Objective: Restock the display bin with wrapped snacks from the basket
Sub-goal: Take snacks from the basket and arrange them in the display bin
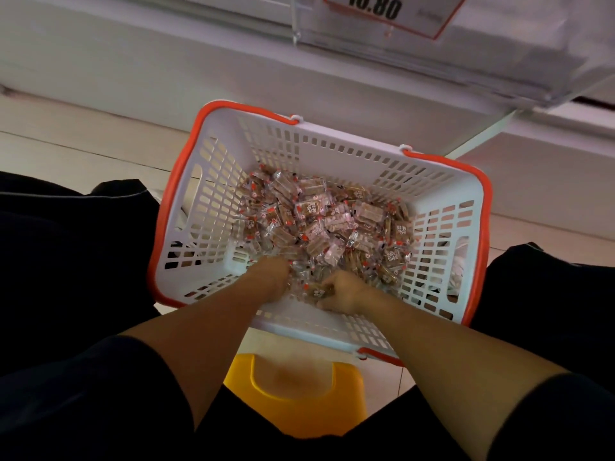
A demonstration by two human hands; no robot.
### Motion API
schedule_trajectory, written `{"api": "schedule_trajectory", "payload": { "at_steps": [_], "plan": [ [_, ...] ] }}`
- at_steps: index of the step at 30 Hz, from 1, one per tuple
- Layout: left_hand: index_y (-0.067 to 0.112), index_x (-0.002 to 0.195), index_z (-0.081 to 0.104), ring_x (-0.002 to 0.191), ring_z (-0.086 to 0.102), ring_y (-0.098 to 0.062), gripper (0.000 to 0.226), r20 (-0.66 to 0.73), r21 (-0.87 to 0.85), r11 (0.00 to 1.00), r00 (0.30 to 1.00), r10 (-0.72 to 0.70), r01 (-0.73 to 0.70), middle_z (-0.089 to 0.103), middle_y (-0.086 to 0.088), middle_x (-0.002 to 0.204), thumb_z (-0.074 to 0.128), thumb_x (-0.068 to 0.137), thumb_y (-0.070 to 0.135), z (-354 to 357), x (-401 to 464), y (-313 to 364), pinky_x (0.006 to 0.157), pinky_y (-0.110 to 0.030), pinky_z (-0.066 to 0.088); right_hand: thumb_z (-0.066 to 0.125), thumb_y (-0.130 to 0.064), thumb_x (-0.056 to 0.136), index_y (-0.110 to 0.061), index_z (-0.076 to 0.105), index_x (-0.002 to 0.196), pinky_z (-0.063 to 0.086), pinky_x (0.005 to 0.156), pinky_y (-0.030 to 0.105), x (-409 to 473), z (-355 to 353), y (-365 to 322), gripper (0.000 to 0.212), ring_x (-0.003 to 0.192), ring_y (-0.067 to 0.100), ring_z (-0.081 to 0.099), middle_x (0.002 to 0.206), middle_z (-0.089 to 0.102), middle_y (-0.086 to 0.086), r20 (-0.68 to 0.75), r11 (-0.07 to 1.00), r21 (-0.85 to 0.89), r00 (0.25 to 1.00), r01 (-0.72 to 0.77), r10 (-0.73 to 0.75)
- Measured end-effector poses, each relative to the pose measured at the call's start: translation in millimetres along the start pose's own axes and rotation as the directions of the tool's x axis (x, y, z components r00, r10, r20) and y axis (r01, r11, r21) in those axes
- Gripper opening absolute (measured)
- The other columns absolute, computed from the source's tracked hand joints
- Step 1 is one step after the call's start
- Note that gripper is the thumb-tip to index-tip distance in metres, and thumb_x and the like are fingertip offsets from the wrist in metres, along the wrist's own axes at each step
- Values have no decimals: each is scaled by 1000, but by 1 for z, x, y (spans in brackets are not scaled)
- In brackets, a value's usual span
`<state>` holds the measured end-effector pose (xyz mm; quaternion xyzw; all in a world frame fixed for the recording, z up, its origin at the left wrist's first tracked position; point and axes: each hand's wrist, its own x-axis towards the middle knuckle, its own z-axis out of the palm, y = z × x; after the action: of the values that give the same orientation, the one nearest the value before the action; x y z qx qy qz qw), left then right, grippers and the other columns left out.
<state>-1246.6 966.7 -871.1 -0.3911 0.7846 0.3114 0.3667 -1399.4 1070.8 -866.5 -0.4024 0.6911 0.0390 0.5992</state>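
Basket: white slotted-plastic rectangular basket [436,224] w/ orange rim + orange handles folded down along the edges; sits on the floor between the person's knees, walls a grid of oblong slots.
Snacks: heap of small clear-wrapped brown snack bars [327,221], crinkly glossy film w/ red + white print, covers basket bottom, piled loosely at all angles.
Left hand: left hand [271,277] reaches down into the near-left part of the heap, fingers buried among wrappers; can't tell how far they curl or what they hold.
Right hand: right hand [342,292] at the near edge of the heap, fingers curled round a few brown bars at its fingertips.
Stool: yellow moulded-plastic stool [296,394], smooth, w/ cut-out grip slot, just below the basket's near wall.
Display bin: clear plastic bin front [432,58] above, past the basket's far wall; inside not visible.
Price tag: white red-bordered price card [392,11], black digits 10.80, behind the clear front.
Floor: pale glossy tile floor [66,148].
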Motion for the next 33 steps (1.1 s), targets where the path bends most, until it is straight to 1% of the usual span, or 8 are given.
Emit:
{"api": "schedule_trajectory", "payload": {
  "at_steps": [6,9,15,17,21,25,29,33],
  "plan": [
    [5,97,68,79,58,-21,19,35,-284,952,994,-107,113,62,-9,86,65,93,23,-20,-4,-11,69,-28,48,67,-22,92,-14,65,101,50,72,33,-8,-2,-12,12,84,24,63,92,67,6,-185,989,-122,977,80,-102],
    [11,84,71,61,56,-13,14,131,-711,683,986,-107,168,63,-2,70,70,87,25,-38,-10,-14,54,-24,46,66,-23,93,-19,58,103,49,71,33,-18,-21,-20,14,86,21,60,92,63,0,-231,989,-60,962,139,-149],
    [3,98,63,77,70,-21,14,229,-963,166,969,95,211,68,-13,89,59,93,16,-76,-21,-2,73,-36,59,62,-23,96,-9,59,121,51,92,41,-61,-94,-53,29,105,26,62,117,65,6,-84,950,-217,965,225,-248],
    [9,89,60,68,66,-17,14,216,-971,141,961,175,193,64,-9,80,56,96,20,-96,-30,9,68,-34,59,61,-21,97,-15,57,126,52,81,35,-86,-116,-70,30,94,19,64,111,65,-4,-17,939,-214,960,270,-280],
    [18,98,69,74,70,-18,26,188,-979,147,896,403,139,72,-6,88,65,86,41,-154,-68,36,63,-35,60,54,-16,101,-21,47,136,61,59,36,-143,-158,-102,36,65,16,72,104,66,12,16,933,-143,944,330,-331],
    [17,124,63,109,67,-33,42,194,-973,222,746,637,63,68,-13,122,64,88,38,-214,-121,49,80,-50,59,61,-21,98,-21,53,127,61,63,39,-200,-188,-118,30,66,20,73,104,67,8,-159,881,-161,869,445,-468],
    [15,123,63,112,65,-33,31,178,-962,269,637,750,-49,66,-17,121,61,93,20,-249,-172,57,76,-37,61,75,-24,86,-21,67,111,55,70,37,-232,-194,-128,26,71,6,67,87,71,-9,-471,777,-277,625,565,-622],
    [24,103,75,95,72,-21,28,63,-944,286,763,644,-163,74,-12,101,73,81,7,-260,-205,60,72,-24,58,79,-30,82,-25,74,102,54,69,29,-241,-188,-147,21,79,7,65,93,68,-14,-676,670,-298,345,679,-651]
  ]
}}
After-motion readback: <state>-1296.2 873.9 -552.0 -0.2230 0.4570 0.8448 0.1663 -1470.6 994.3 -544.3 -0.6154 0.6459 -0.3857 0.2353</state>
